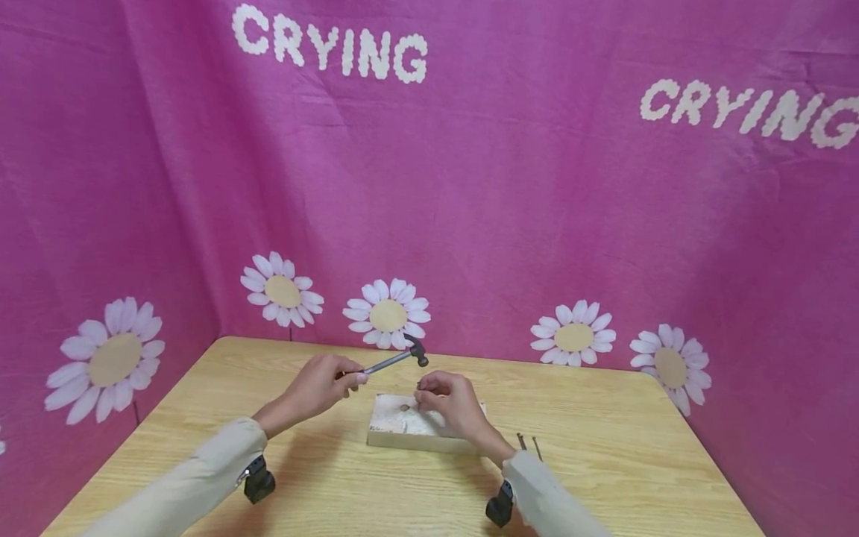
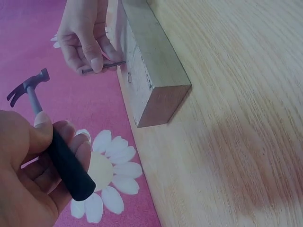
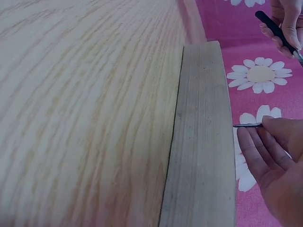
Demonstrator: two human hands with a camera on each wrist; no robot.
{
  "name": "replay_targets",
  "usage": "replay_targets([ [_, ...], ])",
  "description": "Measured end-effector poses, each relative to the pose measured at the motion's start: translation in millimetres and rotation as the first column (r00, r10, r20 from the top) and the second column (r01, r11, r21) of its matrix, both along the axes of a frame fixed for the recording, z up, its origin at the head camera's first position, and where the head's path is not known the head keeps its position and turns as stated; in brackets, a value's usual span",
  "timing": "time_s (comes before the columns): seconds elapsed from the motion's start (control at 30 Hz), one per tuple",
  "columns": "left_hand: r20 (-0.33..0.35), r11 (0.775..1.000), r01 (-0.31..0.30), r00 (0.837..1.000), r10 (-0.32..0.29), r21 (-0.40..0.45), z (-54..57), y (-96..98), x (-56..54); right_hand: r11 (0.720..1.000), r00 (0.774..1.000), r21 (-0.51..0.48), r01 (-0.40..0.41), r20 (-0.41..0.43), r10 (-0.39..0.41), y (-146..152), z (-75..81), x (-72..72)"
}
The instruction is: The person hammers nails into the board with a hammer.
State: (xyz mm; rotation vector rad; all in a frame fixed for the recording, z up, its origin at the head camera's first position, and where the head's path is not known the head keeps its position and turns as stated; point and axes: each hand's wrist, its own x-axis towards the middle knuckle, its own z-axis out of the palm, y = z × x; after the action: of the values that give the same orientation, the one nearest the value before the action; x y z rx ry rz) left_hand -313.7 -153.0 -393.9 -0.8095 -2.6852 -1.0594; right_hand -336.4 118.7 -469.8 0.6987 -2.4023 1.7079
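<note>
My left hand grips a claw hammer by its black handle. The hammer's dark metal head is raised above the wooden block, to the left of my right hand. Between thumb and fingers, my right hand pinches a nail. The nail stands about upright, its tip at the block's white-coated top face; whether it has entered the wood I cannot tell. A small round spot shows on that face beside the nail. In the right wrist view the block's plain side hides the top face.
Two loose nails lie on the wooden table, right of the block and close to my right forearm. Behind the table hangs a pink cloth with daisies and lettering. Dark wrist cameras hang under both sleeves.
</note>
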Motion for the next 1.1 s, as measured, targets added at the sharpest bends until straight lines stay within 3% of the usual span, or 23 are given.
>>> replay_targets([
  [0.37, -0.019, 0.999, -0.020, 1.000, 0.021, 0.045, -6.4, 7.2, -3.4, 0.999, 1.000, -0.032, -0.005, 0.011, 0.006, 1, -0.4, 4.3],
  [0.63, -0.131, 0.993, -0.024, 0.991, 0.039, 0.112, -10.3, 15.7, -3.7, 0.998, 0.999, -0.056, 0.017, 0.034, -0.015, 0, -4.2, 5.2],
  [0.8, -0.144, 0.999, 0.035, 0.989, -0.035, 0.001, -18.0, 9.2, -1.2, 0.997, 0.998, -0.067, 0.036, 0.047, -0.032, -2, -3.9, 5.1],
  [0.9, -0.124, 0.999, 0.031, 0.992, -0.034, -0.033, -20.9, 4.8, -0.6, 0.996, 0.998, -0.071, 0.044, 0.047, -0.040, -2, -4.3, 4.7],
  [1.1, -0.174, 0.992, -0.031, 0.983, 0.052, 0.124, -16.0, 3.6, -2.8, 0.997, 0.998, -0.065, 0.048, 0.053, -0.045, -1, -4.4, 4.4],
])
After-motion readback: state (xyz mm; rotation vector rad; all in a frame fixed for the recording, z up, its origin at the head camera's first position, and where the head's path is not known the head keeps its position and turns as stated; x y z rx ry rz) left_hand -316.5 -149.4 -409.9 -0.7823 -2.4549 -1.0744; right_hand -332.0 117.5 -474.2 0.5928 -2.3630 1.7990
